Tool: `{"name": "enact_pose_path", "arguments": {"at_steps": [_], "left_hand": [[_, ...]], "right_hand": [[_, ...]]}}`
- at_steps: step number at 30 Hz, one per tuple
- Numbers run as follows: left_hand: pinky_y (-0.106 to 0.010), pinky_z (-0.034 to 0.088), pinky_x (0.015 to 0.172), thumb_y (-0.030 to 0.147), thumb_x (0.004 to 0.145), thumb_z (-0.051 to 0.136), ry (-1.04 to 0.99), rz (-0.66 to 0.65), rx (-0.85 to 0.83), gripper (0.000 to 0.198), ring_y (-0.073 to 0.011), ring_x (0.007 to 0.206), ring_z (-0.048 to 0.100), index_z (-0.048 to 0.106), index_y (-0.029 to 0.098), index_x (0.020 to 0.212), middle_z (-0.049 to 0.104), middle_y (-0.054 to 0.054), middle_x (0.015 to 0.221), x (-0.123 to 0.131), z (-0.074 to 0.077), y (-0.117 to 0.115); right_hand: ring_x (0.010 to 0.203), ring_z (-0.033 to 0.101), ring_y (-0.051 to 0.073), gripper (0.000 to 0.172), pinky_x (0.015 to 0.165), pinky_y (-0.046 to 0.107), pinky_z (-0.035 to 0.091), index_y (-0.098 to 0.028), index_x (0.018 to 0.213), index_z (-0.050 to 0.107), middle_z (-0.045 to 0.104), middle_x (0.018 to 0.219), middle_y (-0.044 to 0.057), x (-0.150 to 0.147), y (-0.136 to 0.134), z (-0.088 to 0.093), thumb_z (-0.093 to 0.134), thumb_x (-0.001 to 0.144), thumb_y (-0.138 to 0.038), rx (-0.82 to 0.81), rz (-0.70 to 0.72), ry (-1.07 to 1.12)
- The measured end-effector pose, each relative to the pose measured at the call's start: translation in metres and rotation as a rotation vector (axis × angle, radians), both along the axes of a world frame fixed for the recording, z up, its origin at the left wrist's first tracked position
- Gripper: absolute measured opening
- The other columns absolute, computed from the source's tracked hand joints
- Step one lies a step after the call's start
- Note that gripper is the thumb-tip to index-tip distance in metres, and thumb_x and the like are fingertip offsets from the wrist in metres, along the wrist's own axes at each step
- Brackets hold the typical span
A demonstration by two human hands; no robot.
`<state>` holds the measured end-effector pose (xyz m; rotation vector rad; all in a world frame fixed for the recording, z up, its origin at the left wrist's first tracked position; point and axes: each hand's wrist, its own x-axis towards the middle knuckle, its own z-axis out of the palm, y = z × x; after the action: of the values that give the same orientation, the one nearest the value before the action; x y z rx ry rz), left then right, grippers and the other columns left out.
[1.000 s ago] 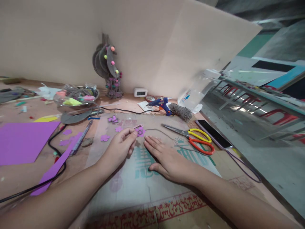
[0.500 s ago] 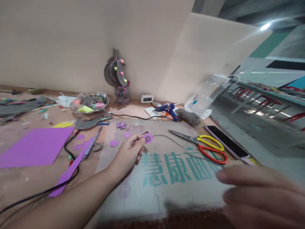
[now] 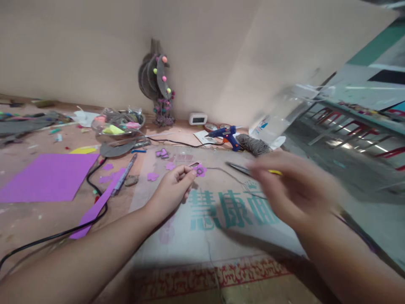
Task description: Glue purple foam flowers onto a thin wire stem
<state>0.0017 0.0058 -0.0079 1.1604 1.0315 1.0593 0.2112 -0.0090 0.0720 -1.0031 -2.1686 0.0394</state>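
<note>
While the left hand [image 3: 175,185] has its thumb and fingers pinched together on a small purple flower [image 3: 203,172], the right hand [image 3: 300,190] is mostly a blur above the desk [image 3: 41,217], so I can't tell whether its fingers are apart or closed on anything. The flower's around mid-desk, on the far part of a printed sheet [image 3: 196,249], with a grey curl on its face and a grey cord [image 3: 221,169] trailing off toward the desk's right edge. Scissors [image 3: 237,167] are half hidden behind the right hand, just blades and a bit of yellow handle showing. Near the back edge, a blue glue gun [image 3: 232,138] sits right beside some bundled grey yarn [image 3: 253,144]. Big purple square [image 3: 50,177] lies over on the left.
</note>
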Motion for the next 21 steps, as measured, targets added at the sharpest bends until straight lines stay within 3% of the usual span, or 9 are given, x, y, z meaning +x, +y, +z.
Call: {"name": "enact_pose_path", "arguments": {"at_steps": [1, 5, 8, 13, 18, 21], "left_hand": [[-0.015, 0.028, 0.039, 0.041, 0.085, 0.053, 0.008, -0.013, 0.008, 0.024, -0.0044, 0.037, 0.037, 0.051, 0.018, 0.078, 0.042, 0.010, 0.046, 0.000, -0.001, 0.000], [-0.016, 0.029, 0.039, 0.041, 0.085, 0.054, 0.041, -0.012, 0.041, 0.024, -0.0048, 0.038, 0.039, 0.050, 0.018, 0.076, 0.043, 0.009, 0.047, 0.000, -0.003, 0.000], [-0.016, 0.030, 0.040, 0.040, 0.085, 0.053, 0.065, -0.027, 0.047, 0.024, -0.0053, 0.038, 0.039, 0.050, 0.018, 0.076, 0.043, 0.009, 0.047, 0.000, -0.004, 0.000], [-0.017, 0.029, 0.041, 0.041, 0.087, 0.050, 0.130, -0.049, 0.087, 0.025, -0.0059, 0.039, 0.039, 0.051, 0.019, 0.075, 0.042, 0.009, 0.046, 0.001, -0.004, -0.002], [-0.019, 0.032, 0.044, 0.041, 0.088, 0.049, 0.181, -0.081, 0.103, 0.024, -0.0075, 0.043, 0.043, 0.052, 0.019, 0.078, 0.045, 0.007, 0.050, 0.000, -0.005, -0.003], [-0.020, 0.037, 0.049, 0.041, 0.087, 0.049, 0.182, -0.082, 0.141, 0.025, -0.0085, 0.051, 0.047, 0.055, 0.018, 0.081, 0.051, 0.005, 0.059, 0.000, -0.006, -0.003]], "right_hand": [[0.079, 0.062, 0.018, 0.013, 0.075, 0.033, 0.050, -0.023, 0.095, 0.065, 0.067, 0.087, 0.005, -0.004, 0.010, -0.005, 0.054, 0.088, -0.022, 0.024, -0.009, -0.011], [0.091, 0.061, 0.020, 0.021, 0.082, 0.033, 0.048, -0.017, 0.103, 0.065, 0.066, 0.100, 0.009, -0.015, 0.043, -0.047, 0.052, 0.089, -0.024, -0.248, 0.004, -0.065], [0.084, 0.062, 0.016, 0.025, 0.078, 0.029, 0.048, -0.017, 0.097, 0.066, 0.068, 0.090, 0.005, -0.020, 0.043, -0.064, 0.045, 0.093, -0.028, -0.426, -0.045, 0.142], [0.071, 0.060, 0.014, 0.024, 0.066, 0.024, 0.046, -0.016, 0.080, 0.063, 0.064, 0.074, 0.001, -0.028, 0.027, -0.058, 0.052, 0.088, -0.036, -0.608, -0.026, 0.336], [0.067, 0.060, 0.013, 0.020, 0.065, 0.024, 0.047, -0.017, 0.078, 0.059, 0.063, 0.070, 0.000, -0.031, 0.025, -0.060, 0.056, 0.085, -0.036, -0.768, 0.076, 0.427], [0.065, 0.061, 0.014, 0.022, 0.065, 0.026, 0.048, -0.017, 0.078, 0.057, 0.063, 0.069, 0.001, -0.032, 0.024, -0.063, 0.056, 0.085, -0.037, -0.831, 0.066, 0.473]]}}
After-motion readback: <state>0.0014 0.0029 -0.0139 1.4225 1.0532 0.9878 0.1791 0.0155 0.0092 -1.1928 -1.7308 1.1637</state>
